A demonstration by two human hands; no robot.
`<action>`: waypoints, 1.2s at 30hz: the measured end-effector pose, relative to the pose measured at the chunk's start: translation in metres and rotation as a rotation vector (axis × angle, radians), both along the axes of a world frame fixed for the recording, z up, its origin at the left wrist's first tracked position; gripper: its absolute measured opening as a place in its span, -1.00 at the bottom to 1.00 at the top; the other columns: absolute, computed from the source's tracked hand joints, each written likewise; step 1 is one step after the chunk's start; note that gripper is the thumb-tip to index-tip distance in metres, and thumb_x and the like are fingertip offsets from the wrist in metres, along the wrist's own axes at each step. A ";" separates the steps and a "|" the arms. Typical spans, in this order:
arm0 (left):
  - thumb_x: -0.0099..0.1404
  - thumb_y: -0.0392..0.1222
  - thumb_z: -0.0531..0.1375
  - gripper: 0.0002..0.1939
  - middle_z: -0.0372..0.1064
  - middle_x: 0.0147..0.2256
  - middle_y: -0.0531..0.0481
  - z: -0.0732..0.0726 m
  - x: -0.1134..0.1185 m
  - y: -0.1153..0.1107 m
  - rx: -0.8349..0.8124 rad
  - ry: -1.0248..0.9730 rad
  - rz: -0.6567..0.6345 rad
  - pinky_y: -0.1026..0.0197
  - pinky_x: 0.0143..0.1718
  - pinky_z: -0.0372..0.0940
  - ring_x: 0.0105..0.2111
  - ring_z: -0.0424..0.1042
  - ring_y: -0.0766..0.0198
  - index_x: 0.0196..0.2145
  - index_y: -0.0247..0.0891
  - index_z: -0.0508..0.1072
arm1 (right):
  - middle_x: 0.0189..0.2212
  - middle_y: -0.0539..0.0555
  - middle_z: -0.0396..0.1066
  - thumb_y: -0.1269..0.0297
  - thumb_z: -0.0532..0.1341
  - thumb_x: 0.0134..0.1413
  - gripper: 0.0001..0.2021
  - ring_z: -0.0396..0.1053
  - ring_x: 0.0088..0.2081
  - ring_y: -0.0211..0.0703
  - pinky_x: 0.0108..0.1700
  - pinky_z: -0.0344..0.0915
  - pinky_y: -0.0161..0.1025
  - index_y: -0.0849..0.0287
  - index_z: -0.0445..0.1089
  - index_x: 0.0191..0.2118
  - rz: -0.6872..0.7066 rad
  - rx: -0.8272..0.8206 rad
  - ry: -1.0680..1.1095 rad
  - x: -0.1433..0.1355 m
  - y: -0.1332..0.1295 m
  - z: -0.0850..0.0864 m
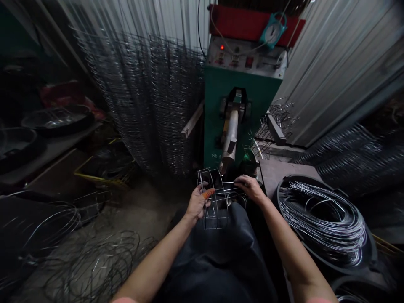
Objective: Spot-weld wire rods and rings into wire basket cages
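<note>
A curved wire frame (215, 210) of crossed metal rods is in front of me, above my dark-covered lap (217, 256). My left hand (197, 203) is closed around its left side, with an orange cover on the thumb. From the right, my right hand (249, 187) pinches thin wires that reach across to the frame; whether they are joined to it I cannot tell. Just above the frame, the metal arm (232, 130) of a green machine (217, 101) points down toward me.
Tall stacks of wire frames (170, 97) lean on the corrugated wall at the left. A black tub (279, 202) with coils of wire rings (328, 223) stands at my right. Loose wire hoops (104, 261) lie on the floor at left. A teal dial scale (272, 33) hangs on the machine.
</note>
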State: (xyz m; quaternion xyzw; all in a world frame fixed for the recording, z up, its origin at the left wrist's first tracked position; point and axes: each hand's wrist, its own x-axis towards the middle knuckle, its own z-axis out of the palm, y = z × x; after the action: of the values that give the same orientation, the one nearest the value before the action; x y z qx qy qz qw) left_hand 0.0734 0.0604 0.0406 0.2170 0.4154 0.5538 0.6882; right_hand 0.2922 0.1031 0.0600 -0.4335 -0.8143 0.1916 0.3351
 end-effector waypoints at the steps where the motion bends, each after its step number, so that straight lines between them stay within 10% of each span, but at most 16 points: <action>1: -0.25 -0.20 0.41 -0.40 0.05 -0.59 0.28 0.001 0.001 0.002 -0.006 -0.004 -0.002 0.43 -0.76 -0.14 -0.73 -0.05 0.61 -0.24 -0.26 0.25 | -0.40 0.05 0.40 0.15 0.11 0.15 -0.79 0.37 -0.34 -0.19 -0.27 0.28 -0.27 0.13 0.42 -0.34 -0.003 0.003 -0.005 0.001 0.003 0.000; 20: -0.29 -0.19 0.41 -0.43 0.09 -0.63 0.27 0.002 0.004 0.032 -0.065 -0.045 -0.014 0.44 -0.74 -0.19 -0.73 -0.06 0.60 -0.31 -0.28 0.26 | -0.40 0.04 0.42 0.22 0.14 0.12 -0.83 0.37 -0.31 -0.19 -0.24 0.29 -0.28 0.13 0.44 -0.37 0.006 0.014 -0.108 0.002 0.039 0.009; 36: -0.30 -0.23 0.41 -0.45 0.09 -0.62 0.25 0.005 0.006 0.030 -0.039 -0.042 0.001 0.44 -0.74 -0.19 -0.73 -0.07 0.60 -0.34 -0.27 0.25 | -0.21 0.11 0.39 0.10 0.20 0.04 -0.80 0.31 -0.14 -0.02 -0.04 0.14 -0.02 0.11 0.35 -0.29 -0.245 0.205 -0.163 0.011 0.008 -0.015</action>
State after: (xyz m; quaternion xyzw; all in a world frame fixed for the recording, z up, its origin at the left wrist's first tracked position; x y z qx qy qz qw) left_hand 0.0790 0.0901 0.0453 0.1919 0.4115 0.5503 0.7007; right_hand 0.3037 0.1106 0.0447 -0.5070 -0.7952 0.0299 0.3313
